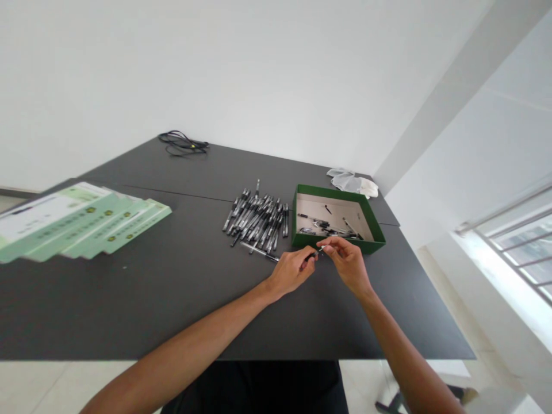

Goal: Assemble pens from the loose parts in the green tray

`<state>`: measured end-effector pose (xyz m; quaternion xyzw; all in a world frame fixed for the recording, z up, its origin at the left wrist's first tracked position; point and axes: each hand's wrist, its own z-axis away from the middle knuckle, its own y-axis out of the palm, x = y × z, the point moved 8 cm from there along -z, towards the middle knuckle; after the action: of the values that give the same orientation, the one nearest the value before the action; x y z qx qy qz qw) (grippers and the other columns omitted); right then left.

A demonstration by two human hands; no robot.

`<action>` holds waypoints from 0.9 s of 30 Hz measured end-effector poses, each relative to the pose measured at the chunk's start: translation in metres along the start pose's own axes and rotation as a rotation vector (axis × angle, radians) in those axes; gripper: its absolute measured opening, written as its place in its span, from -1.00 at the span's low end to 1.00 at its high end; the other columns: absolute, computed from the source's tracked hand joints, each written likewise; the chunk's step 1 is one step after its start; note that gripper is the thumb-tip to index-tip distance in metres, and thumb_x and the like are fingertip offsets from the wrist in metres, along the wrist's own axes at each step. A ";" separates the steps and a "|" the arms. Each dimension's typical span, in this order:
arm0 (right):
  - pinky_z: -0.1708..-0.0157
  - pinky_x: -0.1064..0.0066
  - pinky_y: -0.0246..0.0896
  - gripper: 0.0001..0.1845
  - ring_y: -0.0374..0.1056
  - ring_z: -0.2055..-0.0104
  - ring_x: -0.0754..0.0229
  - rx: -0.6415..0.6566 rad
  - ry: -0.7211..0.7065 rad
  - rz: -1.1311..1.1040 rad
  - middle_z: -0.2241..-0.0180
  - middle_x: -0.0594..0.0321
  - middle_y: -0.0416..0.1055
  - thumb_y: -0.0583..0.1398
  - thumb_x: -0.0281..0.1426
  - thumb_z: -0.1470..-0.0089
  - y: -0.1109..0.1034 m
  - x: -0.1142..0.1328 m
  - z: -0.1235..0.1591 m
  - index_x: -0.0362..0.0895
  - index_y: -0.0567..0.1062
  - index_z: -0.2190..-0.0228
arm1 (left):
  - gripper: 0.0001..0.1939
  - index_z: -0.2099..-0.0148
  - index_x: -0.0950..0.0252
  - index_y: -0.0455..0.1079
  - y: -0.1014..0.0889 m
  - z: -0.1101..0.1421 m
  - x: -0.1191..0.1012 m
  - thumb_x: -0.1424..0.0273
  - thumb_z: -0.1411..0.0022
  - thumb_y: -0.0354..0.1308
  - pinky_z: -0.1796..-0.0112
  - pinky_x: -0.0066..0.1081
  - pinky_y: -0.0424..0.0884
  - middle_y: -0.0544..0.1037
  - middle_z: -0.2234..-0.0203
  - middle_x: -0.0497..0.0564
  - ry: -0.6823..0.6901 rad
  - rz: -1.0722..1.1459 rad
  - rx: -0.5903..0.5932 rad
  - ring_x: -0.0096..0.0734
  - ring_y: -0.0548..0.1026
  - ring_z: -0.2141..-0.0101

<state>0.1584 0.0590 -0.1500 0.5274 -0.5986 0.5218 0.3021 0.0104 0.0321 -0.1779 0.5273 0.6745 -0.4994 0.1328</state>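
My left hand [294,270] is closed around a dark pen part [309,257] just in front of the green box. At its far end, the fingertips of my right hand [348,265] pinch a small pale tip [321,249], partly hidden by the fingers. A clear pen [259,251] lies with one end against my left hand; whether the hand touches it I cannot tell. Beyond it spreads a pile of clear pens with black parts [259,218]. Loose pens and black pen parts [332,229] lie inside the open green box [373,246].
Fanned green-and-white booklets [86,221] lie on the dark table [172,293] at left. A coiled black cable [183,142] rests at the back left. Crumpled white plastic bags [351,183] are behind the box. A white wall [241,75] stands behind the table.
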 end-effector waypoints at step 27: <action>-0.32 0.04 0.15 -0.67 0.28 -0.32 -0.02 0.028 0.076 -0.531 -0.25 0.18 0.42 0.30 -0.22 -0.19 0.046 -0.002 0.041 0.06 0.57 0.01 | -0.62 -0.19 0.28 0.36 -0.002 0.007 0.003 0.22 -0.56 -0.14 0.10 -0.33 0.50 0.63 0.10 0.13 0.018 0.154 -0.106 -0.26 0.63 0.15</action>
<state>0.1235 0.0163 -0.1773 0.6503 -0.4202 0.4517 0.4433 0.0047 0.0280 -0.1822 0.5744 0.6586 -0.4464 0.1924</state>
